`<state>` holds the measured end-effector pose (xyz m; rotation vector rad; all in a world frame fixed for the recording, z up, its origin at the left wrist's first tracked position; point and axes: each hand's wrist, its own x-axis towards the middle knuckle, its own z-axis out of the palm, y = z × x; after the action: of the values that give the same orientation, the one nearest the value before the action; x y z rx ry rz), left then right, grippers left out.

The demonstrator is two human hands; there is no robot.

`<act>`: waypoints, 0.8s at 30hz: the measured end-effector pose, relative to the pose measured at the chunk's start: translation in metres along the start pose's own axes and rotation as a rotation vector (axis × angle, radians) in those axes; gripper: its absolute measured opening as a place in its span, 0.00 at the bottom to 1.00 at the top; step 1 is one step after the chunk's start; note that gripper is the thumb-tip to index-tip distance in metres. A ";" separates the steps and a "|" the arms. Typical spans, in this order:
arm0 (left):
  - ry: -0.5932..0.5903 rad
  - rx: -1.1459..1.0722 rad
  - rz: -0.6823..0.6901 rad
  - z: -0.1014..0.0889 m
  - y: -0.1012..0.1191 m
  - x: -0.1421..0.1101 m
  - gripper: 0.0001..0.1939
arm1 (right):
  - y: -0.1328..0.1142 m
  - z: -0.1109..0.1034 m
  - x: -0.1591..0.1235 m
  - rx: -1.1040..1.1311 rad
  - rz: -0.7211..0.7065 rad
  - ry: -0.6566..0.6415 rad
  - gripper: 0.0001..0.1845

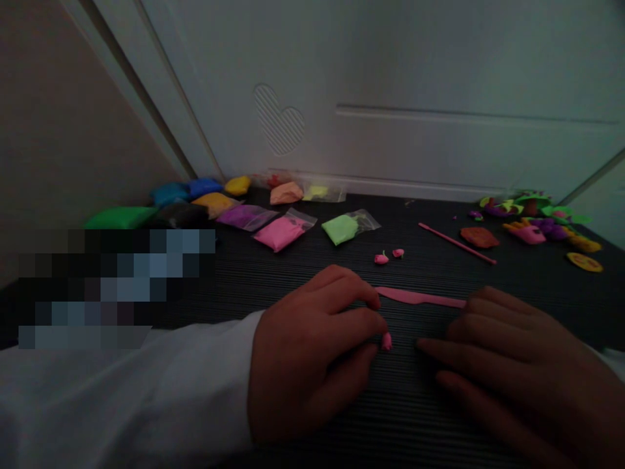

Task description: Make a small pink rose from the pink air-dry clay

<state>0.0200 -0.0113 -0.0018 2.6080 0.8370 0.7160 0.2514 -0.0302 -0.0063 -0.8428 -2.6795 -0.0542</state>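
My left hand (312,352) rests on the dark ribbed table (244,286), fingers curled, pinching a tiny pink clay piece (387,341) between thumb and fingertips. My right hand (517,371) lies flat beside it with fingers stretched toward the piece, not touching it. A pink plastic clay knife (420,298) lies just behind both hands; its handle end runs under my right hand. Two small pink clay buds (388,256) sit farther back.
Several bags of coloured clay (280,231) line the back left, among them green (346,227), purple, orange and blue. A thin pink stick (456,243) and finished clay shapes (532,225) lie at the back right. A white panelled door (390,98) stands behind the table.
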 end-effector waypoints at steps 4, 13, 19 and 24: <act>-0.004 -0.009 -0.002 -0.001 0.000 0.000 0.11 | -0.002 0.001 0.000 0.009 0.054 -0.004 0.15; -0.009 -0.023 0.004 0.000 -0.001 0.001 0.10 | -0.004 0.002 -0.001 0.023 0.035 0.018 0.15; -0.023 -0.034 -0.002 0.000 -0.001 0.001 0.10 | -0.003 0.002 -0.001 0.031 0.040 0.037 0.09; -0.020 -0.032 0.000 0.000 -0.001 0.001 0.09 | -0.004 0.001 0.000 0.041 -0.004 0.039 0.09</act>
<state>0.0206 -0.0098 -0.0020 2.5828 0.8126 0.6960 0.2489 -0.0337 -0.0067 -0.8154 -2.6368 -0.0159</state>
